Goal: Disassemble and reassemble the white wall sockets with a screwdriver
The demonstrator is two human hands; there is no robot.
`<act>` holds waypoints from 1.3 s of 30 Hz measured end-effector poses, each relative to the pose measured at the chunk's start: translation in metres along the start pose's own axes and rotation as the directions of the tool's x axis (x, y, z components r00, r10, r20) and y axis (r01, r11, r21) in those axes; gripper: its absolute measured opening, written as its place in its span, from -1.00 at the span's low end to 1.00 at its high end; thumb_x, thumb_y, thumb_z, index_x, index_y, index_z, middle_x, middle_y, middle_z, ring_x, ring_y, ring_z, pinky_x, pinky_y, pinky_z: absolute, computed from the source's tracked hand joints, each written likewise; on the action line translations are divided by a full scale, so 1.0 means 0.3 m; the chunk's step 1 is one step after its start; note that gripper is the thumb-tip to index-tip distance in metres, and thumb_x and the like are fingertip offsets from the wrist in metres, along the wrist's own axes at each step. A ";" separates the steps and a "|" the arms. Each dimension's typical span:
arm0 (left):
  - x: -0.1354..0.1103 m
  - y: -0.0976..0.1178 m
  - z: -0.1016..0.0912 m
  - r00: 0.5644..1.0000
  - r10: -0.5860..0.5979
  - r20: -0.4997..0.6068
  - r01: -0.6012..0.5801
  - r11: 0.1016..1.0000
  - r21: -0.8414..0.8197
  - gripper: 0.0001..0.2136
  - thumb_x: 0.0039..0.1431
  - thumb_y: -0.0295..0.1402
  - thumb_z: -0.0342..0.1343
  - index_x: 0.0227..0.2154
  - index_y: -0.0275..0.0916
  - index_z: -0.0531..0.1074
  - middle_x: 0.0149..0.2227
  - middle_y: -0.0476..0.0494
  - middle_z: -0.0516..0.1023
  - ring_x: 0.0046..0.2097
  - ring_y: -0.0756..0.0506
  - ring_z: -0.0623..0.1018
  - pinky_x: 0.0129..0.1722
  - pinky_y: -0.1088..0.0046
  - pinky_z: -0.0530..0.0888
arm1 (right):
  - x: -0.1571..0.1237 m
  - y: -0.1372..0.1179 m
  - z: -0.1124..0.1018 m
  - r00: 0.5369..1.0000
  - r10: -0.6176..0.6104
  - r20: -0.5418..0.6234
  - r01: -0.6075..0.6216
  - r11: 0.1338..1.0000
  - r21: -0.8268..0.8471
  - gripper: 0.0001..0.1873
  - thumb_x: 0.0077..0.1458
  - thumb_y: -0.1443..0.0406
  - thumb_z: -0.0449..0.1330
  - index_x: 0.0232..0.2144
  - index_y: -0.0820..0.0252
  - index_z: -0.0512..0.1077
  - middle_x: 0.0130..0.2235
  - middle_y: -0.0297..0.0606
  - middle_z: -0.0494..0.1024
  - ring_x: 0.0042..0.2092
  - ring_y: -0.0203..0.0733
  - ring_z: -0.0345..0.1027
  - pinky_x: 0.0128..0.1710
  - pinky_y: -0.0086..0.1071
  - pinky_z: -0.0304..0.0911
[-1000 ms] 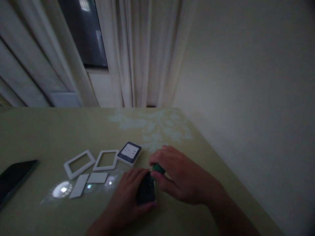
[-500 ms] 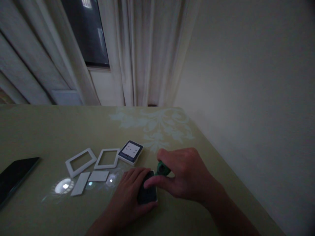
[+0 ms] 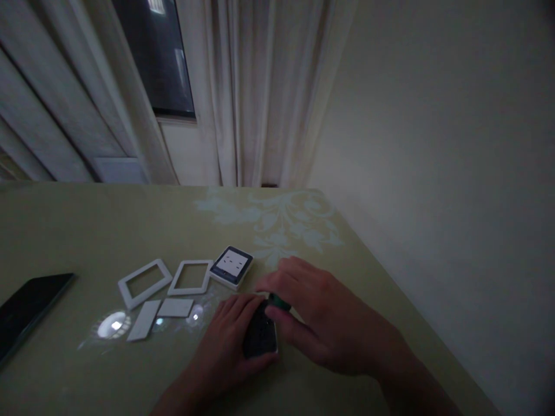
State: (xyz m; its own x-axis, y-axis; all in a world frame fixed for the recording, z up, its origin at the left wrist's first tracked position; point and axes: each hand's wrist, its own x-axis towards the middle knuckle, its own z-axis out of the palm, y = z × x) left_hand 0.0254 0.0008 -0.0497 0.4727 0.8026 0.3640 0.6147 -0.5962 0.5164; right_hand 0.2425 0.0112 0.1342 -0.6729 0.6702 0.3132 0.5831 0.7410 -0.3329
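Head view: your left hand (image 3: 228,335) clasps a dark rectangular piece (image 3: 261,338) on the pale green table (image 3: 87,231), thumb along its near edge. Your right hand (image 3: 318,312) grips a green handle (image 3: 278,301) at the piece's far end. Farther off, a socket (image 3: 232,264) sits beside two white frames (image 3: 189,291) and two white plates (image 3: 176,308).

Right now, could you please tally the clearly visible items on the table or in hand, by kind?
White frames: 2
White flat pieces: 2
Socket panel: 1
Held dark unit: 1
Green object, mostly hidden: 1
Dark slab: 1
Total: 8
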 end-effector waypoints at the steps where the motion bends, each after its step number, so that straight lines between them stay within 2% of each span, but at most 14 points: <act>1: 0.000 -0.001 0.002 1.000 0.001 0.005 0.000 1.000 -0.005 -0.22 0.08 -0.11 0.50 0.33 -0.05 0.33 0.21 -0.30 0.59 0.17 -0.45 0.58 0.14 -0.13 0.56 | -0.001 -0.004 0.002 0.999 0.027 -0.022 -0.028 0.999 -0.043 -0.76 0.42 0.25 0.11 0.05 0.15 0.45 -0.09 -0.18 0.64 -0.07 -0.08 0.50 -0.12 -0.29 0.30; 5: 0.003 -0.002 0.005 1.000 0.004 0.003 -0.004 1.000 -0.001 -0.20 0.08 -0.04 0.50 0.33 -0.08 0.33 0.23 -0.34 0.58 0.16 -0.47 0.58 0.13 -0.16 0.56 | 0.001 -0.011 0.022 0.965 0.178 -0.194 -0.221 0.946 -0.235 -0.72 0.45 0.10 0.13 -0.19 0.15 0.49 -0.42 -0.30 0.58 -0.41 -0.13 0.41 -0.37 -0.28 0.13; 7: 0.005 0.001 0.003 1.000 0.002 -0.002 -0.002 1.000 0.000 -0.19 0.07 -0.05 0.51 0.34 -0.06 0.32 0.22 -0.33 0.58 0.17 -0.48 0.58 0.14 -0.17 0.56 | 0.005 -0.012 0.023 0.986 0.102 -0.130 -0.126 0.971 -0.201 -0.71 0.51 0.15 0.07 -0.20 0.14 0.49 -0.39 -0.31 0.59 -0.38 -0.16 0.43 -0.34 -0.29 0.17; 10: 0.007 0.005 -0.001 1.000 -0.009 0.016 0.009 1.000 -0.020 -0.25 0.09 -0.11 0.50 0.31 -0.05 0.35 0.19 -0.30 0.60 0.14 -0.46 0.59 0.13 -0.17 0.56 | 0.004 -0.017 0.019 0.999 -0.009 -0.037 0.005 0.994 -0.108 -0.76 0.48 0.27 0.06 0.01 0.17 0.50 -0.13 -0.20 0.66 -0.12 -0.09 0.52 -0.14 -0.28 0.30; 15: 0.006 0.007 -0.005 1.000 -0.002 0.018 0.003 1.000 -0.007 -0.21 0.09 -0.07 0.49 0.33 -0.06 0.32 0.23 -0.33 0.57 0.17 -0.47 0.57 0.14 -0.16 0.55 | -0.007 -0.020 0.027 0.955 0.148 -0.258 -0.216 0.943 -0.255 -0.60 0.50 0.05 0.11 -0.08 0.27 0.55 -0.40 -0.21 0.62 -0.35 -0.07 0.49 -0.27 -0.24 0.30; 19: 0.011 0.016 -0.011 0.999 -0.011 0.030 0.012 0.999 -0.044 -0.27 0.13 -0.10 0.46 0.32 -0.06 0.34 0.22 -0.31 0.58 0.17 -0.46 0.57 0.15 -0.15 0.54 | -0.008 -0.026 0.013 0.998 -0.017 -0.055 0.013 0.997 -0.071 -0.60 0.45 0.25 0.12 0.25 0.21 0.40 -0.03 -0.14 0.68 -0.07 -0.07 0.55 -0.05 -0.25 0.39; 21: 0.013 0.019 -0.014 0.999 -0.008 0.037 0.010 0.998 -0.055 -0.31 0.14 -0.13 0.45 0.30 -0.06 0.36 0.20 -0.30 0.60 0.17 -0.44 0.57 0.14 -0.13 0.54 | -0.010 -0.029 0.007 0.998 0.036 -0.051 -0.040 0.996 -0.079 -0.56 0.37 0.20 0.19 0.22 0.23 0.42 -0.05 -0.10 0.66 -0.06 0.00 0.54 -0.08 -0.21 0.41; 23: 0.013 0.017 -0.014 1.000 -0.006 0.028 0.007 0.999 -0.045 -0.30 0.12 -0.12 0.46 0.29 -0.06 0.37 0.21 -0.30 0.59 0.18 -0.44 0.57 0.15 -0.11 0.54 | -0.013 -0.030 0.005 0.979 0.165 -0.117 -0.183 0.970 -0.159 -0.69 0.37 0.12 0.20 -0.01 0.22 0.51 -0.24 -0.14 0.64 -0.21 0.01 0.52 -0.20 -0.19 0.38; 25: 0.010 0.011 -0.012 1.000 -0.008 0.012 0.009 0.999 -0.034 -0.26 0.10 -0.08 0.48 0.31 -0.06 0.37 0.22 -0.31 0.59 0.18 -0.45 0.57 0.16 -0.11 0.54 | -0.016 -0.031 0.003 0.968 0.217 -0.122 -0.236 0.956 -0.174 -0.76 0.42 0.14 0.15 -0.14 0.18 0.51 -0.33 -0.20 0.61 -0.29 -0.04 0.50 -0.23 -0.21 0.35; 27: 0.006 0.006 -0.008 1.000 -0.010 0.008 0.010 0.999 -0.033 -0.23 0.09 -0.02 0.48 0.33 -0.07 0.37 0.22 -0.32 0.59 0.17 -0.44 0.58 0.17 -0.10 0.53 | -0.019 -0.033 -0.003 0.983 0.175 -0.049 -0.179 0.978 -0.109 -0.85 0.37 0.26 0.15 -0.08 0.14 0.48 -0.24 -0.21 0.61 -0.22 -0.07 0.50 -0.19 -0.24 0.36; 30: 0.002 0.003 -0.004 1.000 -0.013 0.023 0.014 0.999 -0.037 -0.24 0.09 -0.03 0.47 0.32 -0.07 0.37 0.24 -0.31 0.58 0.19 -0.43 0.57 0.19 -0.09 0.52 | -0.016 -0.040 -0.010 0.993 0.115 0.006 -0.115 0.992 -0.048 -0.68 0.18 0.34 0.23 0.00 0.14 0.43 -0.07 -0.16 0.59 -0.07 -0.02 0.48 -0.12 -0.22 0.37; 34: 0.002 0.005 -0.005 0.999 -0.022 0.024 0.022 0.999 -0.026 -0.23 0.09 -0.07 0.48 0.34 -0.05 0.35 0.23 -0.29 0.59 0.18 -0.42 0.58 0.18 -0.09 0.53 | -0.006 -0.041 0.001 0.978 0.169 -0.126 -0.193 0.957 -0.215 -0.81 0.33 0.17 0.22 -0.19 0.17 0.46 -0.30 -0.19 0.58 -0.25 -0.02 0.44 -0.24 -0.19 0.29; 36: 0.003 0.007 -0.007 1.000 -0.014 0.015 0.015 1.000 -0.017 -0.23 0.10 -0.05 0.47 0.34 -0.05 0.35 0.23 -0.30 0.59 0.17 -0.43 0.59 0.18 -0.11 0.54 | -0.006 -0.040 0.002 0.975 0.176 -0.139 -0.207 0.943 -0.259 -0.82 0.39 0.23 0.12 -0.22 0.17 0.48 -0.36 -0.22 0.54 -0.31 -0.05 0.41 -0.28 -0.19 0.25; 39: 0.005 0.009 -0.011 1.000 -0.009 0.013 0.009 1.000 -0.026 -0.24 0.10 -0.07 0.47 0.33 -0.07 0.34 0.24 -0.31 0.58 0.18 -0.43 0.58 0.19 -0.11 0.52 | -0.011 -0.038 -0.008 0.987 0.156 -0.048 -0.162 0.973 -0.162 -0.73 0.27 0.31 0.18 0.01 0.17 0.50 -0.17 -0.15 0.58 -0.15 0.02 0.47 -0.18 -0.15 0.36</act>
State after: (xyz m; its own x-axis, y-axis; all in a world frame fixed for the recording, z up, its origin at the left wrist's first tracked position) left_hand 0.0255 0.0005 -0.0453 0.4754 0.8073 0.3496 0.6023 -0.5883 0.5395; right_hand 0.2391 0.0007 0.1392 -0.5507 0.7790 0.2998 0.7505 0.6193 -0.2308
